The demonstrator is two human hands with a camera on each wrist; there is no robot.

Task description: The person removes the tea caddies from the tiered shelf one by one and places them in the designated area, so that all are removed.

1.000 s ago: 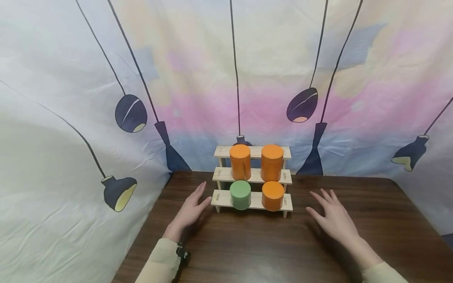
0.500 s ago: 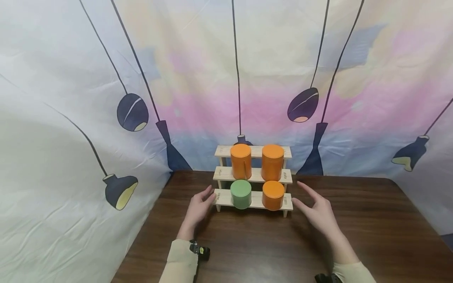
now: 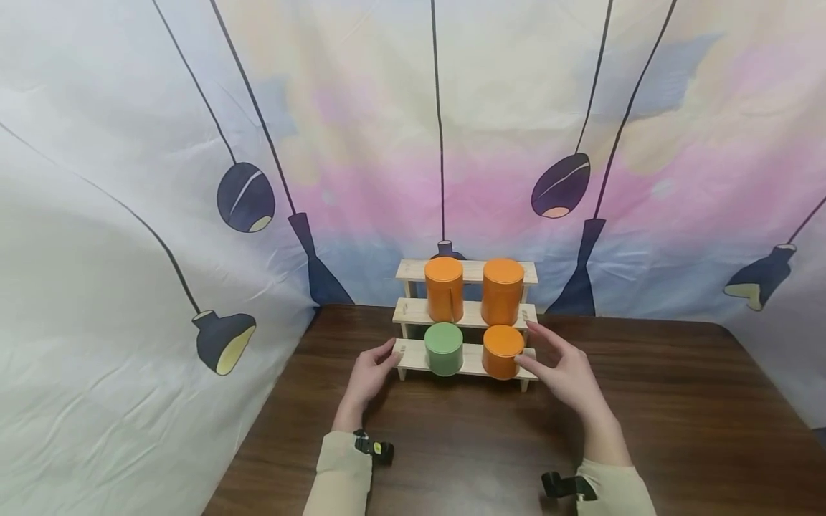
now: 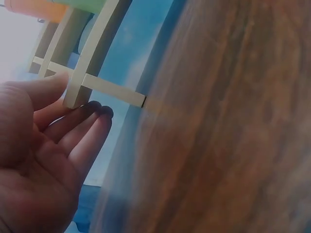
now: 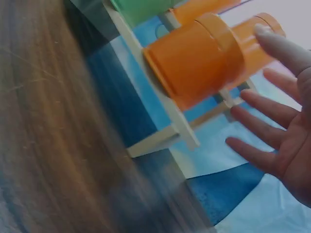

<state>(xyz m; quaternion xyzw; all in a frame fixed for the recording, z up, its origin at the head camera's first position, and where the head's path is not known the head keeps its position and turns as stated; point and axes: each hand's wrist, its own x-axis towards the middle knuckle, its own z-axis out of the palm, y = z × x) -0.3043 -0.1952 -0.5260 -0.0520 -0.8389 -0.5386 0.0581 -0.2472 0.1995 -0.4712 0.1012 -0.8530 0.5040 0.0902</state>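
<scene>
A three-step wooden display rack stands at the back of the table. Its lowest step carries a short green tin on the left and a short orange tin on the right. Behind them rise two tall orange tins, the left tall tin and the right tall tin. My left hand grips the left end of the lowest step, thumb above and fingers beneath, as the left wrist view shows. My right hand has its fingers spread beside the short orange tin, thumb overlapping the tin's right side.
The dark wood-grain table reaches toward me and out to both sides. Close behind the rack hangs a pastel cloth printed with dark lamps, which also runs along the left side. Black straps with small cameras sit on both wrists.
From beside the rack, my left hand has moved right and taken hold of the lowest step's end. My right hand has come left to the short orange tin. The rack and tins keep their arrangement.
</scene>
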